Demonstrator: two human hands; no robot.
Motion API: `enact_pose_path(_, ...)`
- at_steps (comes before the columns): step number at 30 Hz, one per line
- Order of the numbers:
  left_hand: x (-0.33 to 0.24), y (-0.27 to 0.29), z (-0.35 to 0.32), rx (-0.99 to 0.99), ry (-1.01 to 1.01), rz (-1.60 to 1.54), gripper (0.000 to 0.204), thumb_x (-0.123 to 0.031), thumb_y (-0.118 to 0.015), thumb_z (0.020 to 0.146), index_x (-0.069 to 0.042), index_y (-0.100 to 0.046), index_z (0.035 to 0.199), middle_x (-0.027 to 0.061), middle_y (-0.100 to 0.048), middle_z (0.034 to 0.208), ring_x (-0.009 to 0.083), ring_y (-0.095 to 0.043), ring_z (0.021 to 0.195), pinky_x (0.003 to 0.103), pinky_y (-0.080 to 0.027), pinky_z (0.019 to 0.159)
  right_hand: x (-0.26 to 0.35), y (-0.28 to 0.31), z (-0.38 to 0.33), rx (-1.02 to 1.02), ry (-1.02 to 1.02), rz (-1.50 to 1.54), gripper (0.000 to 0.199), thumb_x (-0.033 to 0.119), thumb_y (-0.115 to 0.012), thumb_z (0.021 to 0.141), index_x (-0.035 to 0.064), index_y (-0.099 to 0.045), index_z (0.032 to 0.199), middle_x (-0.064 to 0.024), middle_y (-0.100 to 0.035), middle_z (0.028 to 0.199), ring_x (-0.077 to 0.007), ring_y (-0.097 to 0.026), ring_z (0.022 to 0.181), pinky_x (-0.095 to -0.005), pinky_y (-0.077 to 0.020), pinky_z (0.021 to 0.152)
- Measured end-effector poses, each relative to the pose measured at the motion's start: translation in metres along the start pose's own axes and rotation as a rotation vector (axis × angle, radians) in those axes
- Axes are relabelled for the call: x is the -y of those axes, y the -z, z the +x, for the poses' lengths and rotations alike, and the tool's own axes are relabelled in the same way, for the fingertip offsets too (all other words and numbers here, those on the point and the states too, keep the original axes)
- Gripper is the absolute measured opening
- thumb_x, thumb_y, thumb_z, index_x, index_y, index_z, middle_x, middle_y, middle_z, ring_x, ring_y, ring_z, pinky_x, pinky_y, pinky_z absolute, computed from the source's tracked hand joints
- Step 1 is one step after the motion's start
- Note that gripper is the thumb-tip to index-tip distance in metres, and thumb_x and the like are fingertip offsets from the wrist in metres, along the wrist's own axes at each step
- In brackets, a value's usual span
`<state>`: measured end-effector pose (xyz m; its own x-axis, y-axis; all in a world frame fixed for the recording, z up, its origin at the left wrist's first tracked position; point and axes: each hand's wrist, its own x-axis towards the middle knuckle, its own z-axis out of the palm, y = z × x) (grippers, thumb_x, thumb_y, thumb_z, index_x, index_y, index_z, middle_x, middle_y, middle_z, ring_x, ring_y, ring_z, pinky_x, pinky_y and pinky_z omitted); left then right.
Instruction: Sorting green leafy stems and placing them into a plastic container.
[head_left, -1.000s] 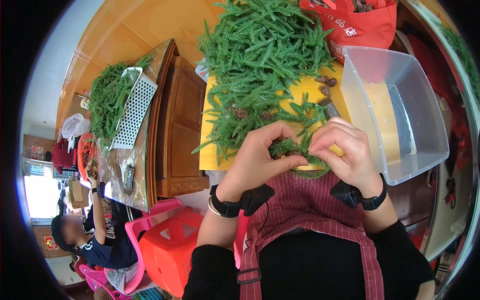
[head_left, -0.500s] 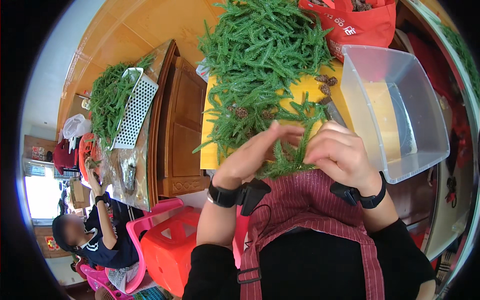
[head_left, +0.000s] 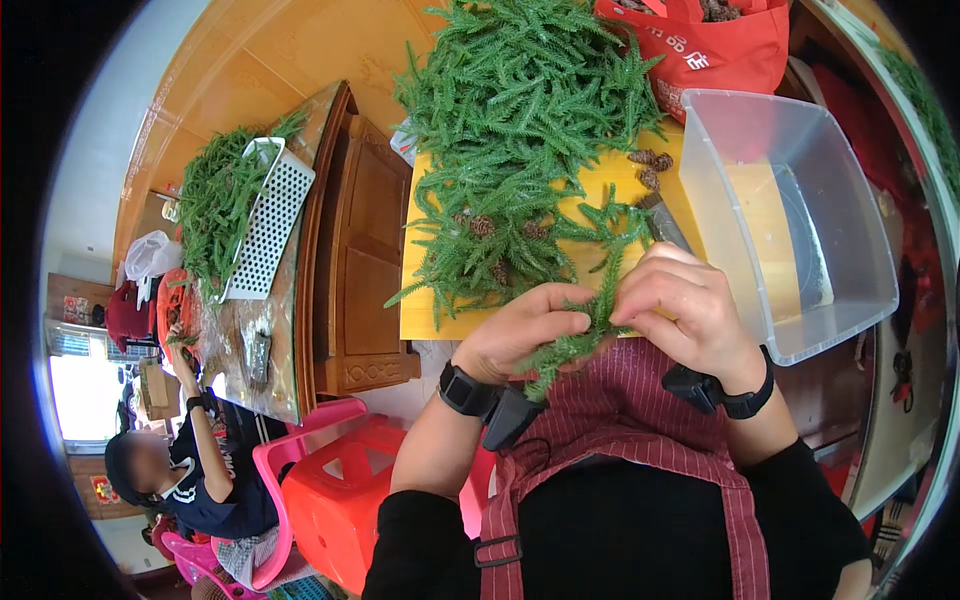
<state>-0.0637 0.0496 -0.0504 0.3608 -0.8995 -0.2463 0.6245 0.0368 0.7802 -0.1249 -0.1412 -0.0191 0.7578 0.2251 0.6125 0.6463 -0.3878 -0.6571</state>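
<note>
Both hands hold one green sprig (head_left: pixel 585 335): left hand (head_left: pixel 525 335) fingers pinch bottom, right hand (head_left: pixel 680 310) fingers pinch top. Step looks like plucking sprig apart. Next: hold tight, pull gently. Green pile (head_left: pixel 520 150) on yellow tabletop (head_left: pixel 420 300) beyond fingers; clear tub (head_left: pixel 800 220) right of them.

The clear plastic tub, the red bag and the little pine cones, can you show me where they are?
clear plastic tub (head_left: pixel 872 262), head view, right wall.
red bag (head_left: pixel 730 52), head view, front side.
pine cones (head_left: pixel 648 168), head view, middle of the loose ones on the yellow board.

I've got one view only: head-worn fisheye, looking steeply down over my chest at the yellow surface (head_left: pixel 600 190). It sits close to my left hand (head_left: pixel 525 335) and right hand (head_left: pixel 690 310). Edges bend toward the rim. No second view shares anything.
</note>
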Motion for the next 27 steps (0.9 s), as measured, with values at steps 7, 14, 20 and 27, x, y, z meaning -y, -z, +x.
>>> enact_pose_path(7, -0.017, -0.019, -0.004, -0.151, -0.110, 0.247, 0.040, -0.004, -0.065, 0.069, -0.001, -0.049, 0.106, 0.0005, -0.054, 0.094, 0.0082, -0.050, 0.089, 0.024, -0.039, 0.080, -0.001, 0.002, -0.002, 0.010, -0.080, -0.005, 0.011, -0.003, -0.063, 0.065, 0.0042, -0.058, 0.071, -0.0062, -0.060, 0.070, -0.0206, -0.056, 0.066, -0.0286, -0.0427, 0.059)
enact_pose_path(14, -0.007, -0.017, 0.001, -0.246, -0.382, 0.644, 0.036, 0.003, -0.068, 0.064, -0.004, -0.048, 0.092, 0.0025, -0.052, 0.091, 0.0114, -0.050, 0.085, 0.024, -0.040, 0.072, 0.000, 0.003, -0.003, -0.032, -0.243, 0.072, 0.010, -0.004, -0.063, 0.066, 0.0030, -0.058, 0.071, -0.0049, -0.060, 0.071, -0.0148, -0.051, 0.061, -0.0253, -0.0397, 0.057)
enact_pose_path(20, 0.007, -0.018, 0.006, -0.481, -1.029, 1.526, 0.035, 0.000, -0.074, 0.059, -0.006, -0.049, 0.083, 0.0071, -0.052, 0.090, 0.0171, -0.052, 0.081, 0.027, -0.042, 0.068, 0.003, -0.001, 0.000, -0.093, -0.281, 0.001, 0.009, -0.004, -0.062, 0.067, 0.0032, -0.058, 0.072, -0.0044, -0.059, 0.072, -0.0136, -0.049, 0.061, -0.0248, -0.0385, 0.056)
enact_pose_path(27, -0.004, -0.025, 0.002, -0.350, -0.564, 0.713, 0.050, -0.016, -0.080, 0.059, 0.001, -0.054, 0.098, 0.0100, -0.054, 0.095, 0.0168, -0.053, 0.089, 0.028, -0.043, 0.078, 0.000, 0.004, 0.001, 0.017, -0.071, -0.065, 0.010, -0.002, -0.064, 0.067, 0.0032, -0.058, 0.073, -0.0059, -0.060, 0.072, -0.0192, -0.054, 0.065, -0.0277, -0.0420, 0.059)
